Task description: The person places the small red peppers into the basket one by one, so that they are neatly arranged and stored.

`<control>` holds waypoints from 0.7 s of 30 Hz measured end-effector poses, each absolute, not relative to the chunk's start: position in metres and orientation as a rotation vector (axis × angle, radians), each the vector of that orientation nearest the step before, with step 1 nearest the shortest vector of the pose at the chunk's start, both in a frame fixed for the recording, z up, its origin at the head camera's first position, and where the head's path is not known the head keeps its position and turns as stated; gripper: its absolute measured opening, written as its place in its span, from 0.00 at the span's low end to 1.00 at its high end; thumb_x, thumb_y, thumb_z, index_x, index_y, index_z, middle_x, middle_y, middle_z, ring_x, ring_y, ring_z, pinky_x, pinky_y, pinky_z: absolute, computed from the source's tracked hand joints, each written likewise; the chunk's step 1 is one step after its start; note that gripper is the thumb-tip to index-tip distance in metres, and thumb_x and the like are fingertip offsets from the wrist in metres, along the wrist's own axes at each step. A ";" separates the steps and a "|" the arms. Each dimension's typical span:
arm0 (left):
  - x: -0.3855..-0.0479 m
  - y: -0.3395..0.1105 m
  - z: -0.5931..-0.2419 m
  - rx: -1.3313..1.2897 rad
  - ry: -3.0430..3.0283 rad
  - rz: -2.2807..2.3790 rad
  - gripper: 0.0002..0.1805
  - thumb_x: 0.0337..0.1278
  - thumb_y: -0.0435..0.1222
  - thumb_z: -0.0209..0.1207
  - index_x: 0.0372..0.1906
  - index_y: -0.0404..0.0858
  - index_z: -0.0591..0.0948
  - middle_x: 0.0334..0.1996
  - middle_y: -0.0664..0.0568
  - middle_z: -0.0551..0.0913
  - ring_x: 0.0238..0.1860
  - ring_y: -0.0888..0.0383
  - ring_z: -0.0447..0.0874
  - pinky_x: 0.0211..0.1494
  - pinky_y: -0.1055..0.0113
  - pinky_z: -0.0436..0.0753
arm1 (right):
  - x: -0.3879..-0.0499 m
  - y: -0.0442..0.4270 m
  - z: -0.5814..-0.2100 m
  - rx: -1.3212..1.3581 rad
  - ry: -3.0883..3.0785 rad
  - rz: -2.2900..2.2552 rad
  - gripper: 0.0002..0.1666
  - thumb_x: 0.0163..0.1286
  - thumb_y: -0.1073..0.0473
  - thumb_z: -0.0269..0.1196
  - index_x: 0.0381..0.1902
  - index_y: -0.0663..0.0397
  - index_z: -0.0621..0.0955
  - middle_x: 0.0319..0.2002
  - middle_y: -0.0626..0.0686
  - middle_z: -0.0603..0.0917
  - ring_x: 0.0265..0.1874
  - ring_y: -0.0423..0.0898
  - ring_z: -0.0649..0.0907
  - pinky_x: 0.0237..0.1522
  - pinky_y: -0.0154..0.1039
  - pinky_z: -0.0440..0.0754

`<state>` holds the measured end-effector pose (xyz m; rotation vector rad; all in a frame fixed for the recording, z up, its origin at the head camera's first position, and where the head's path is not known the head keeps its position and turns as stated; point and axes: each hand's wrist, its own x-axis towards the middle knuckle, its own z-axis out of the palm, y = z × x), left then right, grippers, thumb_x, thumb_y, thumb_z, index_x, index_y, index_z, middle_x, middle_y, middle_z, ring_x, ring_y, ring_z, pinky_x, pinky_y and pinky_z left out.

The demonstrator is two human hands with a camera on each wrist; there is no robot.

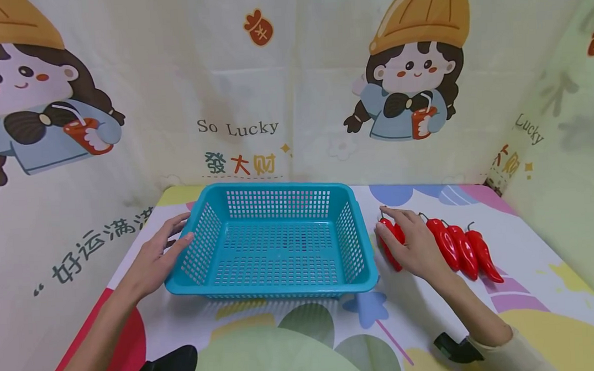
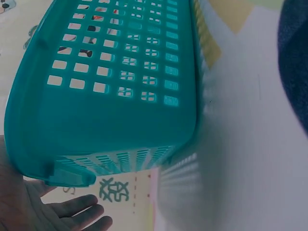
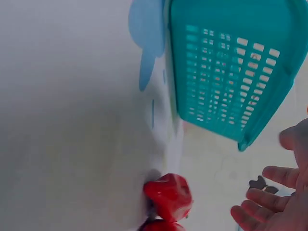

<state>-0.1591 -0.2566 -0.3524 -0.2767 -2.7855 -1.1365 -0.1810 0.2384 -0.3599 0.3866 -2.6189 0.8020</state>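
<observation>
A blue-green plastic basket with a lattice of square holes sits on the table, nothing inside it. Beside its left rim is my left hand, thumb near the rim and fingers extended; in the left wrist view the fingers stretch out past the basket's corner. Over the row of shiny red chili peppers on the right hovers my right hand, partly covering the leftmost ones. The right wrist view has its fingers spread, apart from the red peppers, and holding nothing.
The tabletop carries a colourful printed pattern. A pale cloth backdrop with cartoon figures stands behind the basket and along both sides. Dark bands are at both wrists.
</observation>
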 end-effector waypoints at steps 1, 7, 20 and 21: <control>-0.160 -0.257 -0.353 -0.279 -2.784 -1.144 0.35 0.77 0.49 0.46 0.81 0.40 0.55 0.74 0.27 0.62 0.68 0.23 0.66 0.58 0.29 0.76 | -0.182 0.240 -0.361 0.378 -2.639 0.801 0.36 0.68 0.54 0.68 0.72 0.54 0.73 0.66 0.65 0.76 0.60 0.65 0.78 0.42 0.62 0.87; -0.166 -0.259 -0.356 -0.256 -2.769 -1.209 0.31 0.78 0.46 0.47 0.78 0.39 0.61 0.74 0.29 0.63 0.70 0.25 0.64 0.61 0.30 0.73 | -0.188 0.248 -0.363 0.324 -2.772 0.795 0.41 0.66 0.53 0.70 0.74 0.56 0.70 0.66 0.67 0.76 0.60 0.68 0.77 0.42 0.60 0.88; -0.175 -0.270 -0.361 -0.210 -2.748 -1.304 0.30 0.76 0.42 0.49 0.77 0.40 0.63 0.73 0.30 0.66 0.71 0.27 0.64 0.60 0.28 0.73 | -0.200 0.253 -0.370 0.264 -2.914 0.768 0.45 0.61 0.55 0.74 0.73 0.59 0.70 0.62 0.69 0.76 0.58 0.69 0.77 0.42 0.58 0.88; -0.175 -0.271 -0.361 -0.208 -2.746 -1.312 0.30 0.76 0.42 0.49 0.77 0.40 0.63 0.73 0.31 0.66 0.71 0.27 0.64 0.60 0.28 0.73 | -0.201 0.253 -0.370 0.262 -2.927 0.763 0.45 0.61 0.54 0.74 0.72 0.59 0.70 0.62 0.69 0.76 0.58 0.69 0.77 0.42 0.57 0.89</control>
